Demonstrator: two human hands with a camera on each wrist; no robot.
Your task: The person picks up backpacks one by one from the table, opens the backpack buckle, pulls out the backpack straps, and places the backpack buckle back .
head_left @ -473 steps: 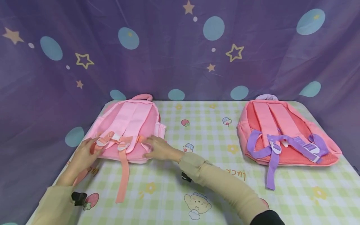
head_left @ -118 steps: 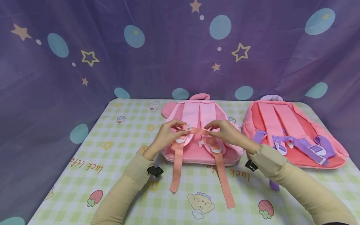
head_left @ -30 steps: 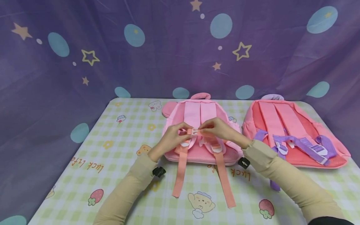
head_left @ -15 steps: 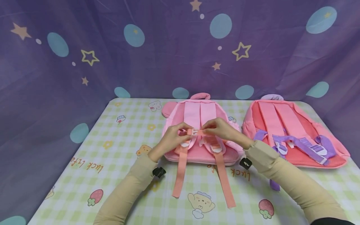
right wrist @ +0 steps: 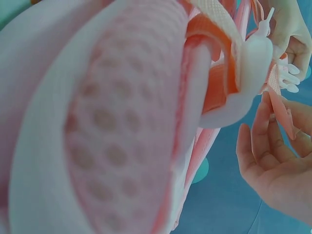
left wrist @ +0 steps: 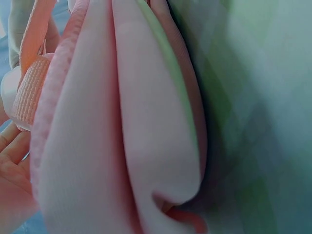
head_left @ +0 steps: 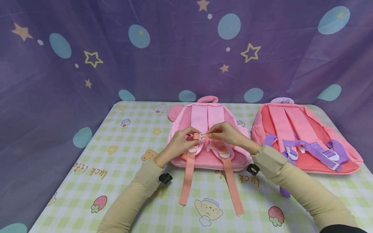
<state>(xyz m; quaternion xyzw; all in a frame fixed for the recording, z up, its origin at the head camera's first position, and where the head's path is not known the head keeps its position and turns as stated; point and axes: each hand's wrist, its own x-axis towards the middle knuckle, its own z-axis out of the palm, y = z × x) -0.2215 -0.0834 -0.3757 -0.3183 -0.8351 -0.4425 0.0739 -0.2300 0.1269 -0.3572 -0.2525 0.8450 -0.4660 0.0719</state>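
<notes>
A pink backpack (head_left: pixel 214 161) lies back up at the middle of the table, shoulder straps showing. Above its lower back my left hand (head_left: pixel 177 144) pinches a short orange strap (head_left: pixel 196 137) beside a white pronged buckle (head_left: pixel 202 137). Close to its right, my right hand (head_left: pixel 227 133) pinches the orange strap (head_left: pixel 209 137) just past the buckle. Two orange webbing tails hang onto the tablecloth, a left tail (head_left: pixel 187 181) and a right tail (head_left: pixel 233 187). In the right wrist view the buckle's white prongs (right wrist: pixel 291 78) show between the hands. The bag's side (left wrist: pixel 151 107) fills the left wrist view.
To the right lies a coral backpack (head_left: pixel 291 124) with purple straps (head_left: pixel 317 152), near my right forearm. A green checked cloth (head_left: pixel 131 139) with printed figures covers the table. Behind it hangs a purple curtain (head_left: pixel 175 71) with stars.
Since the first frame the pink backpack has moved from the left to the middle, and both hands have taken hold of its orange strap. Lately the hands have drawn closer together at the buckle.
</notes>
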